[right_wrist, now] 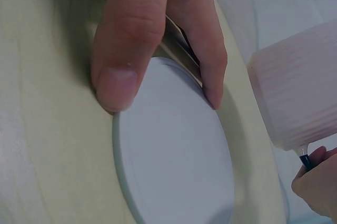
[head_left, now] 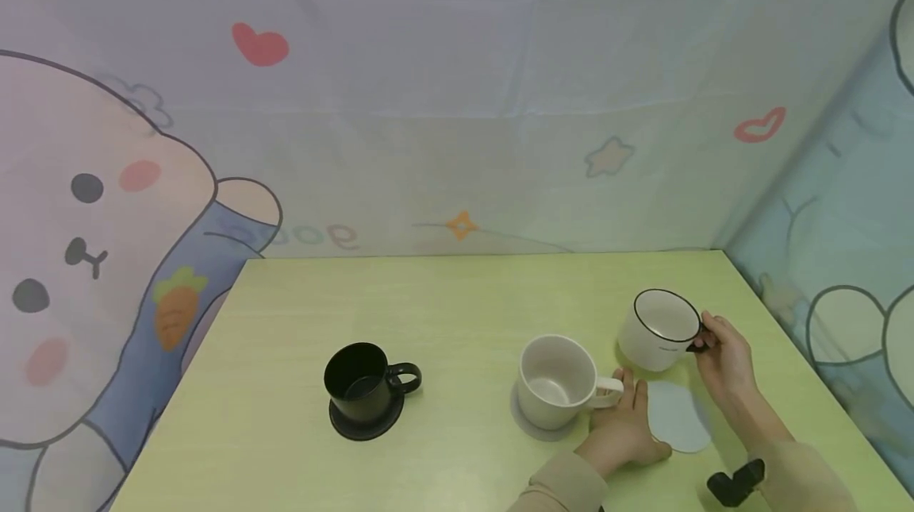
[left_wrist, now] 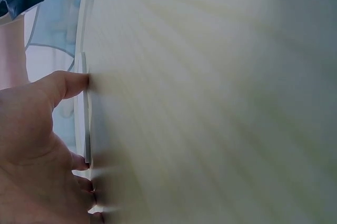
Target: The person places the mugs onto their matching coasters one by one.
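Note:
My left hand (head_left: 620, 426) holds a round pale coaster (head_left: 678, 421) by its edge, at the right side of the table. In the right wrist view the left thumb (right_wrist: 118, 84) lies on one edge of the coaster and a finger on the opposite edge. The left wrist view shows this coaster (left_wrist: 87, 124) edge-on beside the thumb. Just beyond it, my right hand (head_left: 728, 357) grips the dark handle of a white mug with a black rim (head_left: 646, 349), which leans to one side. A plain white mug (head_left: 546, 401) stands left of the left hand, its handle close by the fingertips.
Under the plain white mug lies a grey coaster (head_left: 540, 431). Farther left, a black mug (head_left: 364, 401) stands on a black coaster (head_left: 362, 429). A printed cloth (head_left: 457, 99) hangs behind the light wooden table (head_left: 271, 337) and along its right side.

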Available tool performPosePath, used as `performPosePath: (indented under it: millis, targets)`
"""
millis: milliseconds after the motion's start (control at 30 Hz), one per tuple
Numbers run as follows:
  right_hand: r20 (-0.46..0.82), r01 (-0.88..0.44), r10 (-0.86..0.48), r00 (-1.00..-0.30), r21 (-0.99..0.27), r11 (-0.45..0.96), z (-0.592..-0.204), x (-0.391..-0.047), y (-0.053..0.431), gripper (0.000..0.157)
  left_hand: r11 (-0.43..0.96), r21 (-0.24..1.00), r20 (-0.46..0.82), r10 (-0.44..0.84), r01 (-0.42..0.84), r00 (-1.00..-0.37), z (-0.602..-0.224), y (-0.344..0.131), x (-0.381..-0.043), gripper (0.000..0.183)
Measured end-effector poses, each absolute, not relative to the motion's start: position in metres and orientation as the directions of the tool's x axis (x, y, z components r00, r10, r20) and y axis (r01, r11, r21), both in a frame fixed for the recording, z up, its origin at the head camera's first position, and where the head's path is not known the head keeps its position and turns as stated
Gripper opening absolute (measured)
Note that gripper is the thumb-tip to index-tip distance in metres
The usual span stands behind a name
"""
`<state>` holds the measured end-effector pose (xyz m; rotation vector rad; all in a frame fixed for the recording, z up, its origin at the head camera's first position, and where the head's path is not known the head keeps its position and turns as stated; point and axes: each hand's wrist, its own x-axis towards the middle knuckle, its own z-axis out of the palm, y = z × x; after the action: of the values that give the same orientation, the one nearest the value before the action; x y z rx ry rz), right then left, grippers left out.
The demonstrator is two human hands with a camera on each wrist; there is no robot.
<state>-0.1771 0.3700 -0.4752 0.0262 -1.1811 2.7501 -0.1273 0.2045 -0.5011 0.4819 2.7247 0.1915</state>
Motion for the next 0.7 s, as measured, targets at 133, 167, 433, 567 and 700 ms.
performPosePath:
  millis: [133, 167, 433, 567, 700]
  targets:
    - [0.076, -0.149, 0.137, -0.988, -0.723, -0.675, -0.4749, -0.1756, 0.3698, 0.046, 0.929, 0.207, -0.321, 0.362, 0.308, -0.875, -0.5038, 0.2056, -0.1278, 0.090]
    - [0.078, -0.151, 0.137, -0.987, -0.725, -0.672, -0.4746, -0.1751, 0.3697, 0.046, 0.928, 0.208, -0.319, 0.363, 0.309, -0.875, -0.5036, 0.2054, -0.1277, 0.091]
    - [0.119, -0.173, 0.127, -0.985, -0.732, -0.659, -0.4718, -0.1732, 0.3710, 0.044, 0.930, 0.192, -0.313, 0.361, 0.314, -0.879, -0.5036, 0.2061, -0.1284, 0.090]
    - [0.132, -0.176, 0.116, -0.984, -0.720, -0.672, -0.4704, -0.1718, 0.3708, 0.044, 0.924, 0.201, -0.303, 0.374, 0.325, -0.876, -0.5067, 0.2068, -0.1292, 0.091]
    - [0.137, -0.177, 0.113, -0.984, -0.707, -0.685, -0.4691, -0.1705, 0.3705, 0.044, 0.920, 0.201, -0.287, 0.385, 0.338, -0.877, -0.5083, 0.2068, -0.1298, 0.093]
